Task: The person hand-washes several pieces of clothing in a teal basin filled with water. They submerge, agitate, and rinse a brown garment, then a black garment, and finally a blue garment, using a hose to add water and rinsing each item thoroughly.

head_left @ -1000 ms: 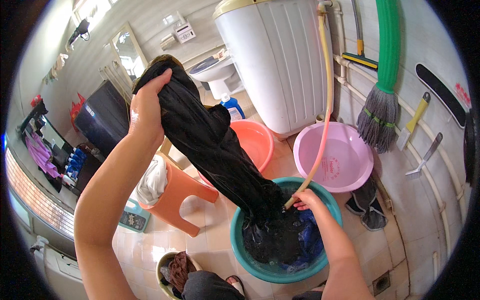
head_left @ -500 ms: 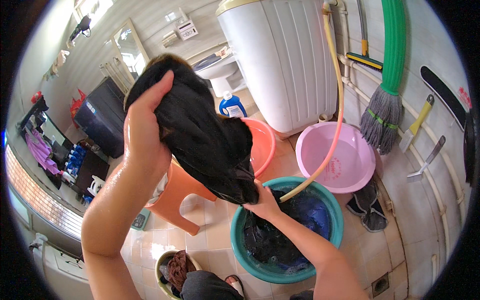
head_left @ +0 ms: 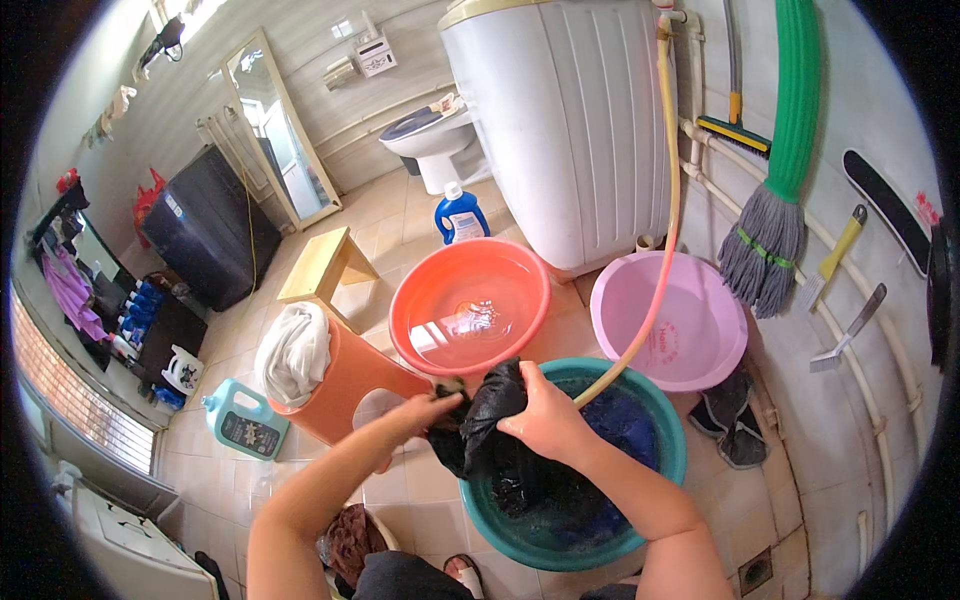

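Note:
A wet black garment (head_left: pixel 492 410) is bunched up between my hands, low over the left side of a teal basin (head_left: pixel 674 470). My left hand (head_left: pixel 428 410) is closed on its left end, the fingers slightly blurred. My right hand (head_left: pixel 552 416) grips the right part, thumb up, fingers wrapped round the cloth. Below, the garment reaches toward the water, where dark blue and black clothes (head_left: pixel 600 480) lie soaking. A yellow-pink hose (head_left: pixel 655 325) runs down into this basin beside my right hand.
An orange basin (head_left: pixel 398 330) of water and a pink basin (head_left: pixel 612 300) stand beyond. White cloth (head_left: pixel 295 352) lies on an orange stool (head_left: pixel 350 380) at left. A blue detergent bottle (head_left: pixel 460 222) stands near the white washing machine (head_left: pixel 570 130). Dark cloth (head_left: pixel 735 425) lies on the floor at right.
My left hand has come down from high at the left to the basin's edge. The black garment, stretched out before, is now lowered and bunched between both hands.

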{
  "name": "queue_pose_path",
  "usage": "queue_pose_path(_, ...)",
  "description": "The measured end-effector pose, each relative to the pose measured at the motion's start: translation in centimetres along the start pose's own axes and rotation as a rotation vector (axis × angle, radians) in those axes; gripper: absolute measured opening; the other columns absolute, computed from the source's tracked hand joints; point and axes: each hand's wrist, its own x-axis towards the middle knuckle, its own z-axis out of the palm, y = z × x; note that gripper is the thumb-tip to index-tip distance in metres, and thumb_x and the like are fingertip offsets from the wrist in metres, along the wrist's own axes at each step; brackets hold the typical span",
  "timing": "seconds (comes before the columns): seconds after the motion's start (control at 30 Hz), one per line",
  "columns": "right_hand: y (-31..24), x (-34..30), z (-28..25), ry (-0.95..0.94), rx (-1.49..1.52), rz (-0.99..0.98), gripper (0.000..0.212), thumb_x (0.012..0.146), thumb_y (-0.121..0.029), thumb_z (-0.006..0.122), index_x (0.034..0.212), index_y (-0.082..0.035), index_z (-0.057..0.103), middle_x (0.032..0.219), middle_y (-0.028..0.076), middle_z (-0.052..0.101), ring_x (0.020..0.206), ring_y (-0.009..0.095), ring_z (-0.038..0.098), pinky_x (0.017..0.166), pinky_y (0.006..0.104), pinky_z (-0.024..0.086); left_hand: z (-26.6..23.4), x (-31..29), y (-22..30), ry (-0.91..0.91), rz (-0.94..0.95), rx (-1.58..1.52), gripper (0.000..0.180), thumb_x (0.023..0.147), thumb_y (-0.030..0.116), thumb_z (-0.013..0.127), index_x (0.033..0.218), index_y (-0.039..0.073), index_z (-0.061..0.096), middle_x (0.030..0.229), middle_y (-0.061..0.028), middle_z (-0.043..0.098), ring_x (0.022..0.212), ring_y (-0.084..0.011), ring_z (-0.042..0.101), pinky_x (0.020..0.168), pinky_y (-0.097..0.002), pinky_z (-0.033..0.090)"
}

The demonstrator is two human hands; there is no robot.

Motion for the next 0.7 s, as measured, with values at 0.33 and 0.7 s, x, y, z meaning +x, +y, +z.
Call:
queue_pose_path(0.33, -4.7, 3.2, -1.0, -0.084, -0.275, 0.136, 0.05, 0.065, -0.014, 0.063, 0.104, 0.005, 0.039, 0.096, 0.031, 0.054, 0.096, 0.044, 0.052, 0.082, 0.0425, 0.043, 3.7, -9.9, 2.6, 0.216, 0.848, 0.084, 0.101, 0.068, 0.021, 0.075, 0.139, 0.0, 0.006, 0.136, -0.0264, 0.026, 0.11, -0.0368, 0.047, 0.093, -0.0421, 0.039)
queue_pose_path(0.7, -6.2, 7.6, -0.4, 0.032, 0.519, 0.495, 0.019, 0.067, -0.01, 0.07, 0.076, 0.005, 0.062, 0.075, 0.012, 0.063, 0.065, 0.019, 0.062, 0.059, 0.0303, 0.049, 7.1, -8.2, 3.8, 0.39, 0.89, 0.01, 0.089, 0.055, 0.047, 0.081, 0.109, -0.007, 0.037, 0.103, -0.0217, 0.049, 0.097, -0.0337, 0.053, 0.082, -0.0387, 0.044)
